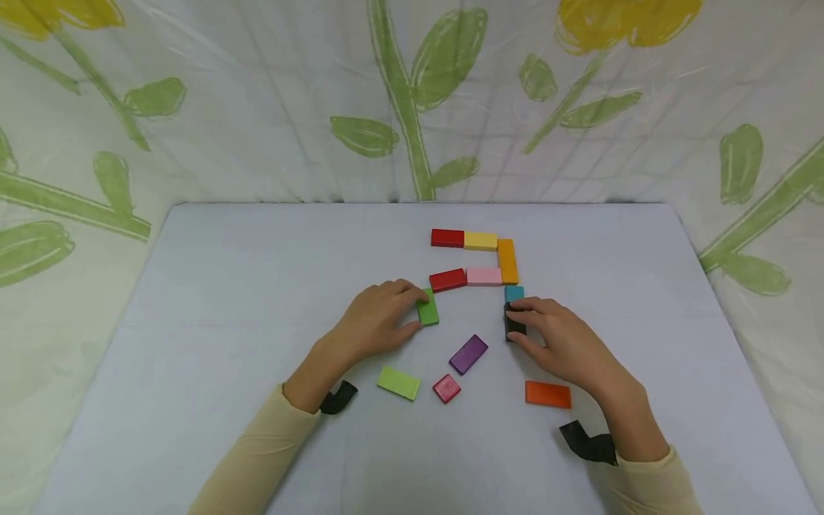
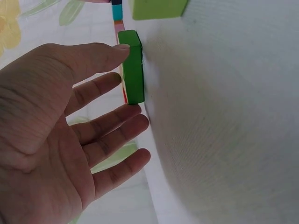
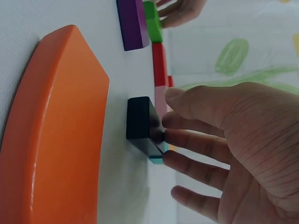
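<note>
Left hand (image 1: 373, 322) pinches a green block (image 1: 428, 311) between thumb and fingers; right hand (image 1: 560, 340) pinches a black block (image 1: 513, 325) beside a teal block (image 1: 513, 292)

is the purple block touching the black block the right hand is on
No, in the head view the purple block lies apart from the black block under the right hand, with bare table between them.
</note>
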Available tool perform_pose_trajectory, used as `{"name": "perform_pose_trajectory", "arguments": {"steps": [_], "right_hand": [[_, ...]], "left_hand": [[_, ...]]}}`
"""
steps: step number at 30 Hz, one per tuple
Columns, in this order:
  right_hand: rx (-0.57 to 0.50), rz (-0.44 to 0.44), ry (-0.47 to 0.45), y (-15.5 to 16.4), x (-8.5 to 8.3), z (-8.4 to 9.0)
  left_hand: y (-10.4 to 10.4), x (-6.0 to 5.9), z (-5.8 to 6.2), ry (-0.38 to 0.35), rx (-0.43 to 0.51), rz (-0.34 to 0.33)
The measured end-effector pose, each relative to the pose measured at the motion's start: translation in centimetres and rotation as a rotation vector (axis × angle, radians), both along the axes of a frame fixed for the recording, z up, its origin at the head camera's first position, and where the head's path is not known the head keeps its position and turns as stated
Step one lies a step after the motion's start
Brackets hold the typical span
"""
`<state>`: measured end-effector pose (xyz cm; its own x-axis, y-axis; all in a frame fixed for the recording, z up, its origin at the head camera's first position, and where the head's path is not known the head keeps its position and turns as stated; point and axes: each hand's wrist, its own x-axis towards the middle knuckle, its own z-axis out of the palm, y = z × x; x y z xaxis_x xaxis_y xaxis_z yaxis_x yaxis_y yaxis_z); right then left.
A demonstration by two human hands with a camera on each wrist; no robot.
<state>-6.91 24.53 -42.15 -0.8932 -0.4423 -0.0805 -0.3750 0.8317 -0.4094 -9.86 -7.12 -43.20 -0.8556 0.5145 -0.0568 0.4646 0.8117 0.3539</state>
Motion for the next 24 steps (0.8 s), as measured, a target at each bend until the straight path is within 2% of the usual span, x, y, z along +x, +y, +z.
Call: {"name": "perform_pose_trajectory", "arguments": {"steps": [5, 16, 20, 24], "right_hand": [[0.014, -0.003, 0.002, -0.3, -0.1, -0.1], [0.024, -0.010, 0.011, -0.1, 0.2, 0.0], [0.020, 0.000, 0.015, -0.1, 0.2, -0.1], [0.023, 0.012, 0.018, -0.1, 0.1, 0.0]], "left_hand": [[0.0, -0.2, -0.1, 0.000, -0.016, 0.022], [0.3, -0.5, 0.0, -0.011, -0.011, 0.014], [-0.1, 0.1, 0.6, -0.021, 0.000, 0.013], [-0.7, 1.4, 1.2, -0.030, 0.025, -0.010]]}}
